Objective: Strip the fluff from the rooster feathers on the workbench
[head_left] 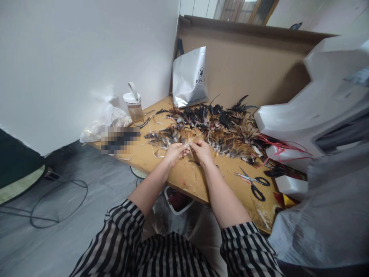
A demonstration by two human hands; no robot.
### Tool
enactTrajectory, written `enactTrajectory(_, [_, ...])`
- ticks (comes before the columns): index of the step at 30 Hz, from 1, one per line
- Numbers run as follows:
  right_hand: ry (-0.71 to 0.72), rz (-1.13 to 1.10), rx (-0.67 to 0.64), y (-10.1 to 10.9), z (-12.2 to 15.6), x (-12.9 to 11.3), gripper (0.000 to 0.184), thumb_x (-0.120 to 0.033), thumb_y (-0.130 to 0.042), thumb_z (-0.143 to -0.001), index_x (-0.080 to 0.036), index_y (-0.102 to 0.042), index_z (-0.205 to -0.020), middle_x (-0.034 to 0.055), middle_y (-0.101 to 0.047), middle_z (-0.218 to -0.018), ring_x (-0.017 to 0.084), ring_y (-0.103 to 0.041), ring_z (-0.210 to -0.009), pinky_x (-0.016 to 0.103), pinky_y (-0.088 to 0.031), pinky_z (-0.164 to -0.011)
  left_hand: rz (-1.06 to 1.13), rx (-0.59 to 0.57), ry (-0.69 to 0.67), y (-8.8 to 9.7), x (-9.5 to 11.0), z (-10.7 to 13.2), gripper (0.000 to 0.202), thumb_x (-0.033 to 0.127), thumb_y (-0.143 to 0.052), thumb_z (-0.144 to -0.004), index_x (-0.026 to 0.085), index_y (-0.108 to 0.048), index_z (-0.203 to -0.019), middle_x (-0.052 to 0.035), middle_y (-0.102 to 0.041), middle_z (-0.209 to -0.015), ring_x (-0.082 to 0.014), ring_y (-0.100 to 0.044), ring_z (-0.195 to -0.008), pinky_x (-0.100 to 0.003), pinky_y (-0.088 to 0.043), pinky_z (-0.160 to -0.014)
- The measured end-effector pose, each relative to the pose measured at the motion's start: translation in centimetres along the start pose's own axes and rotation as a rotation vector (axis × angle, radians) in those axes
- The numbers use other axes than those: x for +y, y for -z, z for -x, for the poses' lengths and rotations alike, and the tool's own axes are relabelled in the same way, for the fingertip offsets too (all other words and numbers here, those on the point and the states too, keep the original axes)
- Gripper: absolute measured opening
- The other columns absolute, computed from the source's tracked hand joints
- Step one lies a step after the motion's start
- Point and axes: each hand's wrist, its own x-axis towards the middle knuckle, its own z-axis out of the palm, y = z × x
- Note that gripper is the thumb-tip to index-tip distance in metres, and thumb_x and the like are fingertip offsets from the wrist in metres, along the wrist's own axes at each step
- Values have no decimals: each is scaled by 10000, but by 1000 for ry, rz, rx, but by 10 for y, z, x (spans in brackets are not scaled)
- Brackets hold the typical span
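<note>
Both hands are brought together over the near part of the bench (178,182), the left hand (175,152) and the right hand (201,151) nearly meeting at the fingertips, thumbs and forefingers pinched on the lower ends of a tuft of tan feathers (192,135); how many quills each one grips is too small to tell. The tuft fans out away from the fingers, just in front of a thick spread of black and brown feathers (230,125) that runs across the middle and far side of the bench. To the right of the right forearm lies a pair of scissors (250,179) with black handles, blades parted and pointing toward the feathers. Red strips (285,148) trail near the right edge, beside a large white foam piece (284,119). At the far side a silver pouch (188,80) stands upright in front of a cardboard panel (248,65). On the left, a lidded bottle (135,111) stands upright next to a tied clear plastic bag (95,129), with a pixelated patch covering whatever lies just in front of them. Below the bench's near edge shows a white-rimmed bin (170,202), with something dark red inside
</note>
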Motion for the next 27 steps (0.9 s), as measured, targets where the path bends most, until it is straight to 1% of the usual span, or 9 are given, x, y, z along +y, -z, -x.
enactTrajectory(4, [60,84,19,-1,0,1,240,-348,-620,-593,-166,-481,-524,-61,-441,-460,61,-353,-435,198,-272,-431,-20,13,0,-1,-1,-1,196,236,-681,-623,80,-576,-678,-39,-590,-567,-46,-515,-462,-137,-368,-433])
enactTrajectory(7, [19,80,9,-2,3,-3,256,-373,-626,-586,-168,-484,-527,-57,-448,-452,62,-358,-424,198,-277,-421,-41,24,-4,0,-3,-2,197,239,-682,-620,81,-570,-655,-41,-588,-562,-48,-516,-461,-137,-370,-429])
enactTrajectory(13, [-195,35,-178,4,8,-13,319,-441,-653,-571,-168,-570,-714,-32,-516,-474,60,-386,-376,183,-255,-358,14,113,-65,3,-2,-5,185,235,-671,-629,97,-548,-630,-26,-575,-532,-50,-505,-441,-140,-369,-420])
enactTrajectory(16, [-256,82,-301,6,10,-13,335,-433,-678,-552,-161,-573,-717,-11,-561,-541,53,-407,-379,169,-243,-339,43,149,-94,3,-1,-6,191,234,-671,-626,97,-539,-617,-32,-588,-563,-53,-514,-459,-144,-382,-436])
enactTrajectory(18, [-259,92,-345,7,11,-13,318,-423,-679,-552,-151,-572,-678,-11,-557,-534,43,-386,-363,167,-231,-332,38,153,-92,3,0,-6,191,236,-671,-626,94,-543,-619,-39,-596,-578,-56,-518,-468,-148,-388,-445])
enactTrajectory(20, [-235,71,-318,7,10,-13,297,-410,-669,-560,-145,-570,-648,-20,-537,-506,34,-353,-349,168,-223,-334,15,165,-85,2,0,-6,183,234,-667,-629,91,-553,-628,-37,-591,-571,-55,-516,-469,-145,-381,-440])
enactTrajectory(22, [-193,38,-244,8,8,-13,273,-391,-661,-563,-144,-570,-634,-26,-529,-500,34,-350,-360,173,-232,-350,-10,172,-84,2,0,-6,170,228,-660,-637,88,-564,-639,-33,-587,-569,-51,-514,-472,-142,-375,-440])
enactTrajectory(24, [-148,26,-173,11,6,-14,253,-377,-653,-564,-145,-572,-627,-30,-522,-495,41,-357,-380,182,-251,-374,-35,151,-79,3,-1,-6,164,228,-652,-646,84,-572,-644,-38,-592,-583,-49,-511,-471,-147,-377,-443])
enactTrajectory(27, [-68,57,-129,16,2,-12,244,-384,-626,-585,-149,-579,-631,-39,-496,-469,53,-350,-398,197,-270,-408,-71,106,-74,3,-4,-6,173,237,-654,-645,79,-582,-643,-53,-605,-611,-53,-514,-476,-160,-379,-448])
